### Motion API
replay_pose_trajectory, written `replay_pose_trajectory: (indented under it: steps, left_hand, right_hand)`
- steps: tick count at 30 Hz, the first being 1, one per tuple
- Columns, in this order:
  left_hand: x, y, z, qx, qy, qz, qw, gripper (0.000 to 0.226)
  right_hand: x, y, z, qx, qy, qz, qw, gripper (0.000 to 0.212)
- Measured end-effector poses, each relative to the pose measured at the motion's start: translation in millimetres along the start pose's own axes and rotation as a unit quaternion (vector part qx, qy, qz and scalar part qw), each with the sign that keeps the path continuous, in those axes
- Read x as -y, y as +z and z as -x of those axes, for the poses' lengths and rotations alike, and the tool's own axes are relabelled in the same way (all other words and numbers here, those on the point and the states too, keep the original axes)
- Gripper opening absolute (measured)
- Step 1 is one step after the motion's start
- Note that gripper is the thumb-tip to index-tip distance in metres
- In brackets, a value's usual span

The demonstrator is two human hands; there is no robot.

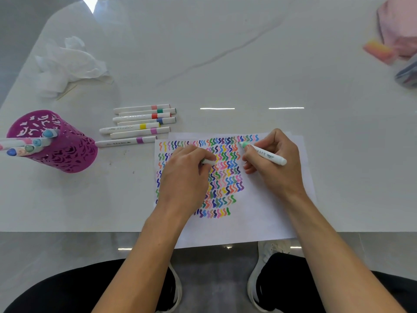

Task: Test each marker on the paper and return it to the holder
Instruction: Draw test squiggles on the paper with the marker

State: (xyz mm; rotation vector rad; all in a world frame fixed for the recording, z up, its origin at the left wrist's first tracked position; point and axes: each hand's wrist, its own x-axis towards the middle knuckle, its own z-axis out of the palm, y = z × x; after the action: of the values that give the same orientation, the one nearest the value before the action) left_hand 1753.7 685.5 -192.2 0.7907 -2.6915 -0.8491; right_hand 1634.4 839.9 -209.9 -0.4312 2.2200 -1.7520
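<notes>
- Right hand (274,163) pinched around an uncapped green marker (264,153), tip down on the paper (259,213) near the top row of squiggles.
- Left hand (187,175) curled around a small white piece, likely that marker's cap (208,162), and resting on the sheet over the coloured marks.
- Paper lying on the table (225,64) in front of the person, its near edge hanging past the table's edge; densely filled with wavy strokes in many colours, so plenty of testing apparently done.
- Purple holder (58,147) standing well to the left, with several markers (27,146) leaning out of it; judged to be tested and returned.
- Seven capped markers (140,124) lined up flat on the table between holder and paper; probably waiting for their turn, though impossible to confirm.
- Left to do, by this reading: finish the green stroke, recap, drop it in the holder, then work through the row.
- Crumpled tissue (67,62) at the far left, apart from the work.
</notes>
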Motion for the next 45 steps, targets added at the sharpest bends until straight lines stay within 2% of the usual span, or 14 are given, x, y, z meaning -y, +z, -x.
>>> replay_pose_trajectory:
  steps: [12, 19, 24, 31, 35, 41, 45]
  left_hand:
    - [-1, 2, -3, -0.001, -0.021, -0.004, 1.0, 0.014]
    - [-1, 2, -2, -0.003, -0.028, 0.001, 1.0, 0.014]
    - [0, 3, -3, -0.006, -0.031, -0.001, 1.0, 0.014]
    - [1, 4, -2, -0.013, -0.016, -0.003, 1.0, 0.014]
    - [0, 5, 0, -0.024, -0.01, 0.003, 1.0, 0.013]
    - [-6, -2, -1, -0.065, 0.004, 0.062, 0.996, 0.013]
    - [-9, -4, -2, -0.048, -0.039, 0.164, 0.985, 0.02]
  right_hand:
    - [5, 1, 0, 0.01, 0.009, 0.033, 0.999, 0.026]
    - [6, 2, 1, -0.013, 0.011, 0.039, 0.999, 0.028]
    - [3, 0, 1, 0.006, 0.002, 0.056, 0.998, 0.029]
    - [2, -2, 3, -0.044, -0.022, -0.053, 0.997, 0.022]
    - [2, -1, 7, -0.057, -0.042, -0.064, 0.995, 0.015]
    - [10, -2, 9, -0.042, -0.036, -0.055, 0.997, 0.01]
    - [18, 0, 14, -0.022, -0.017, -0.096, 0.995, 0.014]
